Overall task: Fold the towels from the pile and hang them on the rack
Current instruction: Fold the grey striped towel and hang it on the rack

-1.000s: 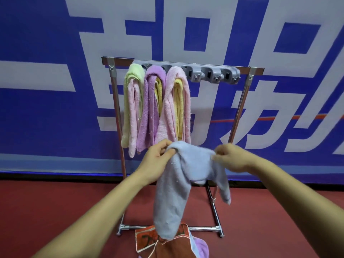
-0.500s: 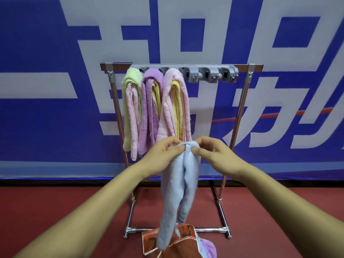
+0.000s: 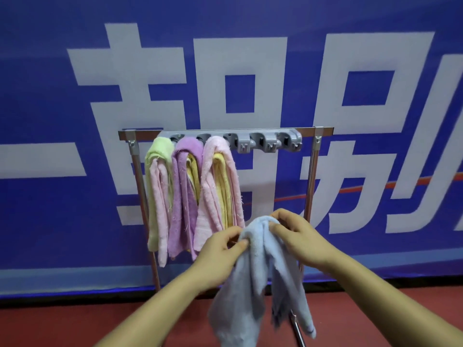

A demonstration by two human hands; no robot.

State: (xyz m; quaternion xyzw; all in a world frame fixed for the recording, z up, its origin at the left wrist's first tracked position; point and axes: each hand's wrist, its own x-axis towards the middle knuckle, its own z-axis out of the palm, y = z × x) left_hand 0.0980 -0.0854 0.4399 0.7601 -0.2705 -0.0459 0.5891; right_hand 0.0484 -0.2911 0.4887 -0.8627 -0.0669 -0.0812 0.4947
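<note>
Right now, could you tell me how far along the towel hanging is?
Done: three towel bundles hang left on the rack. In hand: left hand and right hand pinch the blue towel, bunched. Left: hanging it on the free grey hooks; any remaining pile is out of view.

Left hand (image 3: 218, 250) and right hand (image 3: 299, 237) close together, both in pinch
</note>
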